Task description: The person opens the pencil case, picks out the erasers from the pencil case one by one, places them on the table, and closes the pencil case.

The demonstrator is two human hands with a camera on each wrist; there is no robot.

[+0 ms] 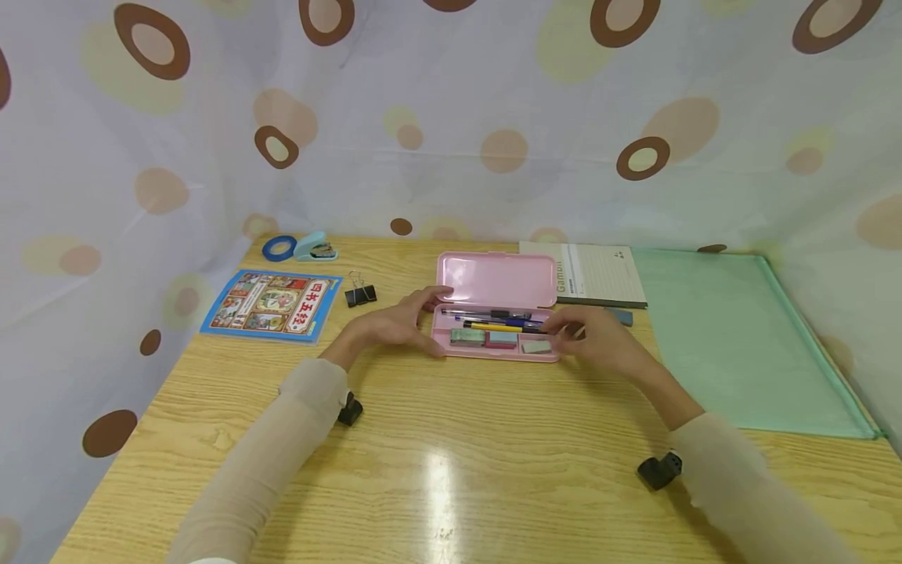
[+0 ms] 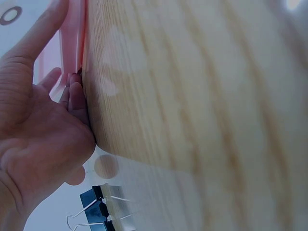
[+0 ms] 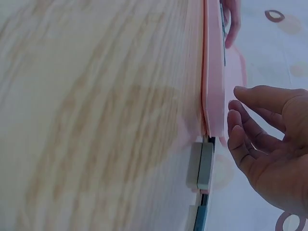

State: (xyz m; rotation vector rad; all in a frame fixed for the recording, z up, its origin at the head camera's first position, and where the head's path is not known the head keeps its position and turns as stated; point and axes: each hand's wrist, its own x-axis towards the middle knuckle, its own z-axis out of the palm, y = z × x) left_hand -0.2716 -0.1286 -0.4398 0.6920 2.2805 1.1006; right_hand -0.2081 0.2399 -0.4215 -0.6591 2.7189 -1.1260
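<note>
Pink pencil case (image 1: 495, 313) — lid open, flat on desk.

A light wooden table (image 1: 451, 470) with a clear grain fills the lower part of the head view, and a bright patch of overhead light glares on its near middle. Behind it and on both sides hangs a pale curtain (image 1: 493, 102) printed with brown rings and soft tan and yellowish dots, closing off the space like a booth. A pale green mat (image 1: 740, 345) covers the table's right side
</note>
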